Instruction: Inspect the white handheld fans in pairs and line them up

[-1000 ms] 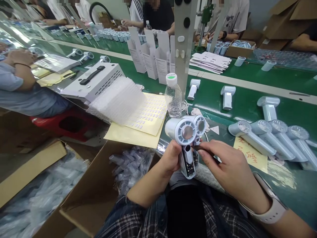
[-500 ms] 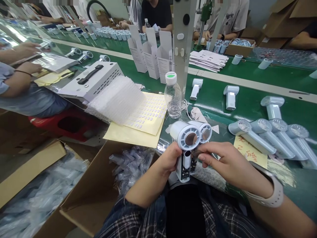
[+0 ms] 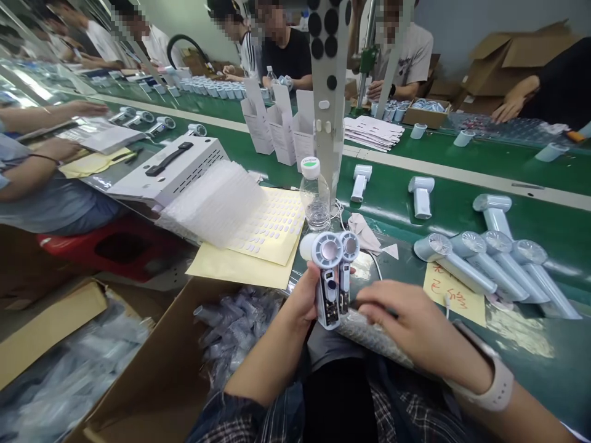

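Observation:
My left hand (image 3: 307, 295) is closed around two light-blue handheld fans held side by side and upright. The nearer fan (image 3: 327, 307) has its handle front off, baring a dark circuit board and a small white part. Behind it to the right, the second fan (image 3: 349, 246) also shows an uncovered board. My right hand (image 3: 397, 314), with a white watch strap on its wrist, is just right of the handles. Its fingers are bent together; whatever they pinch, if anything, is too small to make out. Several wrapped fans (image 3: 471, 252) lie in a row to the right.
A water bottle (image 3: 316, 200) stands beyond the fans, near a post (image 3: 329, 123). Sticker sheets (image 3: 281, 231) and bubble wrap (image 3: 217, 200) are at left. Below sits a carton (image 3: 152, 351) with plastic-wrapped pieces. More fans (image 3: 422, 197) lie on the green belt (image 3: 388, 209). Co-workers sit opposite and left.
The fans in my left hand have tilted, showing more of their boards. My right hand has moved down and slightly away from the handles. The camera view has shifted.

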`<state>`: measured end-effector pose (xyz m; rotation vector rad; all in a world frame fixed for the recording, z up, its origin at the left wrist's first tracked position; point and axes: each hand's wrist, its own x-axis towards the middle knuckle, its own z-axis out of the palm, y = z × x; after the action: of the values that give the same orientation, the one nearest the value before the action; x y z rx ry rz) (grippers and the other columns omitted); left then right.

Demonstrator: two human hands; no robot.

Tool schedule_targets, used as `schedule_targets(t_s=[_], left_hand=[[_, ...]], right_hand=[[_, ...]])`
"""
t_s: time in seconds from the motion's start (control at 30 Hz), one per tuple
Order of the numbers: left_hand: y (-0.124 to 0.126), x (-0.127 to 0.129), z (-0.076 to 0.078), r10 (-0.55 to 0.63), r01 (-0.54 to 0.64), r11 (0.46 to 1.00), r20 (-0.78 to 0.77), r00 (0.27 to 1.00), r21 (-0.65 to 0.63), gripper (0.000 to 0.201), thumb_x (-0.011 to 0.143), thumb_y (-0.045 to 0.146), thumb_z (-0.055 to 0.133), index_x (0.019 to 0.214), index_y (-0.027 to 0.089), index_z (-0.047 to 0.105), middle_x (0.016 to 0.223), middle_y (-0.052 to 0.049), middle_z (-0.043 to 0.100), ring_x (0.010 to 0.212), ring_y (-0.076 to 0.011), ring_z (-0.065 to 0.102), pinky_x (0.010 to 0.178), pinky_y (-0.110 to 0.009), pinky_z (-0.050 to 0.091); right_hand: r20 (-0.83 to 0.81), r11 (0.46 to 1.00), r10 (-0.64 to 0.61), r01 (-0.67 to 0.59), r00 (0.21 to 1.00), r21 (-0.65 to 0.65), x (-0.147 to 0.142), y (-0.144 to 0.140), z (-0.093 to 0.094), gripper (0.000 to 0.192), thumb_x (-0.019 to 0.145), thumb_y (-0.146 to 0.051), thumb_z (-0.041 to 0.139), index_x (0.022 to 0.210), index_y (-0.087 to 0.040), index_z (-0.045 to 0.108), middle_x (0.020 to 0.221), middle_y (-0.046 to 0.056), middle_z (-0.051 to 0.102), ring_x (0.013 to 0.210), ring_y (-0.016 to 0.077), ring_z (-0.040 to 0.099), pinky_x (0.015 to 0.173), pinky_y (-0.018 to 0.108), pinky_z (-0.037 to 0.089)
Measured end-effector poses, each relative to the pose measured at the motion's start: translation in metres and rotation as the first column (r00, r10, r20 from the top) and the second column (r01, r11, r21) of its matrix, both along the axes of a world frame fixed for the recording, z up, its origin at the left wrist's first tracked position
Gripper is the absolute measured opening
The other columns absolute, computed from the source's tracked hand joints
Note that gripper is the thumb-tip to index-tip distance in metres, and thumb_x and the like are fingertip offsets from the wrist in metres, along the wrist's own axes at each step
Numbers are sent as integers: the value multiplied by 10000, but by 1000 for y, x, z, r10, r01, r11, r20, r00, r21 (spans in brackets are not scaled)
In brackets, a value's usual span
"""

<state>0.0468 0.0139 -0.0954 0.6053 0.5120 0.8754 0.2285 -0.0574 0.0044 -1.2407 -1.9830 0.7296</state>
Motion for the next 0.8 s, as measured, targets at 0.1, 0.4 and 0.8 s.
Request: schedule_targets(t_s=[0.1,0.4,0.8], left_hand=[[3,-8,5,98,-97,994,-4,995,57,765,570,883,813,689,134,708,937,-140,813,846,-251,775,712,-284,611],[-11,-22,9,325,-320,945,-87,942,64,752,570,813,879,930,160,779,919,-100,813,1030,-321,778,938,-400,619],[15,-29,-42,44,-19,992,203,978,-126,733,672,767,848,1021,122,817,1039,-151,823,962,-281,782,920,-396,613]], right_hand=[[-92,965,-223,206,970,-165,13,30,-19,227,1049,-297,556,958,-205,743,692,13,736,613,187,690,594,295,536],[72,863,-248,187,966,470,-36,39,-50,270,1053,-350,620,1200,-137,699,1164,193,737,1126,329,667,999,534,548],[-199,933,-158,213,967,292,-23,109,15,219,990,-270,604,847,-199,753,695,15,740,585,173,682,558,289,543]])
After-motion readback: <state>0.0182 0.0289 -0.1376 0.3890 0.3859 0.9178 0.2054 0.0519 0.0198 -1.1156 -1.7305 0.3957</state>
